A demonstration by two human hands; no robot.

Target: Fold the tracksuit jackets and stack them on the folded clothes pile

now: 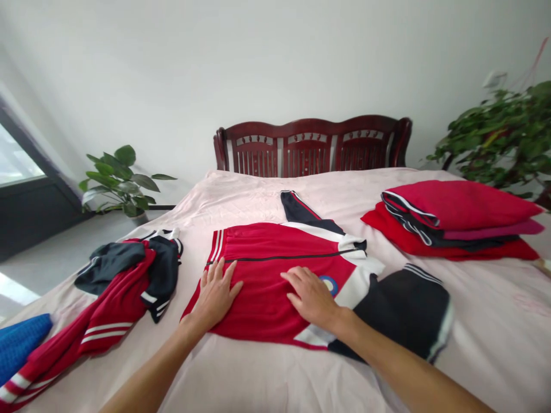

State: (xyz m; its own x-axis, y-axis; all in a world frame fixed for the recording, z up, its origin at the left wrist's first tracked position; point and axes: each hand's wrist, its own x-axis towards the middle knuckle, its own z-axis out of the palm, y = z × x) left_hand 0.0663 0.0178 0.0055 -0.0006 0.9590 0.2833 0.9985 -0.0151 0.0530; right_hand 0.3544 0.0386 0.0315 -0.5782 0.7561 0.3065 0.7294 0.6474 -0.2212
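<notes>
A red, white and dark zip-up track jacket (262, 244) lies spread on the bed, its collar toward the right and its striped hem toward the left. One dark sleeve points to the back, the other to the front right. My left hand (216, 293) rests on the jacket by the hem with fingers spread. On its front, beside the round blue and white badge, my right hand (310, 293) lies with fingers stretched out. Neither hand grips the cloth.
A stack of folded red and dark clothes (465, 212) sits at the right. At the left lie a crumpled red and dark jacket (124, 298) and blue cloth (21, 344). A wooden headboard (310, 143) stands behind the pink sheet (241, 198), with plants on both sides.
</notes>
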